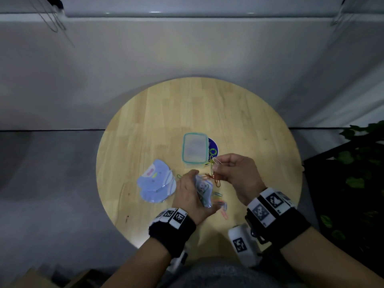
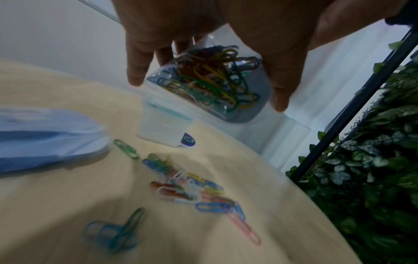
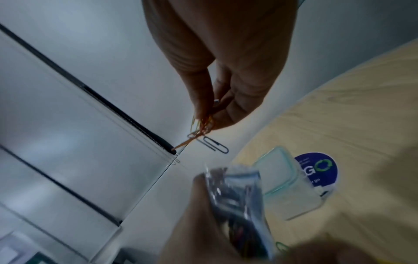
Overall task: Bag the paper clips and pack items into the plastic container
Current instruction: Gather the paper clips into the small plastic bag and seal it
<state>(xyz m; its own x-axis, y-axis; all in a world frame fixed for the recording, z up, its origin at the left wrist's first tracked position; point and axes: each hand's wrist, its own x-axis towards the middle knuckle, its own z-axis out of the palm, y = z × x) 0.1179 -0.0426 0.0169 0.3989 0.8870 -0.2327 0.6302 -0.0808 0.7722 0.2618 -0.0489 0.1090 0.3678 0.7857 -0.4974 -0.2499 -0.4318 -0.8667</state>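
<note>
My left hand (image 1: 190, 193) holds a small clear plastic bag (image 1: 203, 190) (image 2: 210, 80) (image 3: 237, 196) with several coloured paper clips inside, above the round wooden table (image 1: 239, 121). Just right of it my right hand (image 1: 234, 171) pinches a tangled bunch of paper clips (image 1: 214, 171) (image 3: 203, 128) over the bag's mouth. More loose paper clips (image 1: 221, 204) (image 2: 190, 185) lie on the table under my hands. The plastic container (image 1: 195, 149) (image 2: 162, 123) (image 3: 289, 187), clear with a teal-rimmed lid on it, stands just beyond my hands.
A round blue sticker (image 1: 214, 148) (image 3: 319, 169) lies at the container's right side. A stack of blue cartoon-printed bags (image 1: 155, 181) (image 2: 45, 137) lies left of my hands. A dark shelf with green plants (image 1: 353, 183) stands right of the table.
</note>
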